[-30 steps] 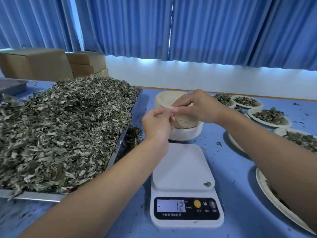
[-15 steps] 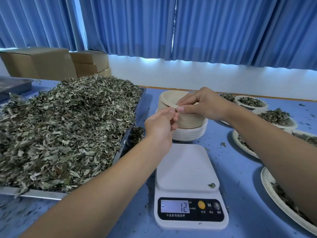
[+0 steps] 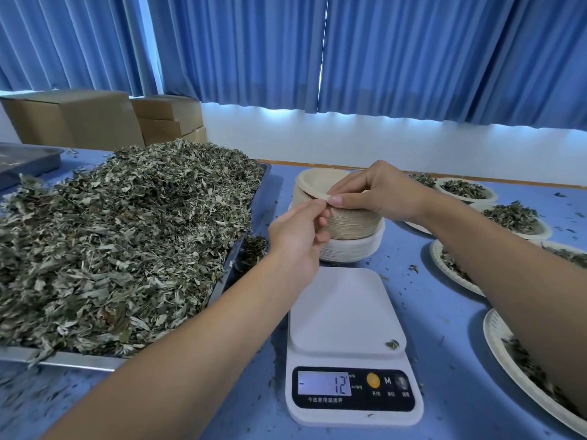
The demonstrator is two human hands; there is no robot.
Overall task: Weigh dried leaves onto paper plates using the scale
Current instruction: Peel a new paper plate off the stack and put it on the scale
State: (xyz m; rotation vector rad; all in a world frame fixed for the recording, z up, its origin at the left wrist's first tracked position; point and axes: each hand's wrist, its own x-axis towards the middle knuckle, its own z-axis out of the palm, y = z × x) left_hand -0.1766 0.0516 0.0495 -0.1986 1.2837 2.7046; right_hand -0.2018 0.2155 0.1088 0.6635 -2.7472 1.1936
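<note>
Head view: both hands meet at the near rim of the stack of paper plates (image 3: 320, 192), which stands at 12 o'clock from the scale (image 3: 349, 344); the left hand (image 3: 298, 233) and right hand (image 3: 378, 193) each pinch the top plate's edge between thumb and fingertips. At 9 o'clock from the scale a metal tray (image 3: 76, 360) is heaped with dried leaves (image 3: 127, 236), and at 3 o'clock filled plates (image 3: 495, 331) lie on the blue table (image 3: 444, 360). One leaf scrap (image 3: 393, 344) sits on the scale's bare platform, whose display reads 12 after a dash.

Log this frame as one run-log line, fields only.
phase: separating top plate | left hand: pinching plate rim | right hand: pinching plate rim | plate stack: behind scale | scale: no plate, reads -12
</note>
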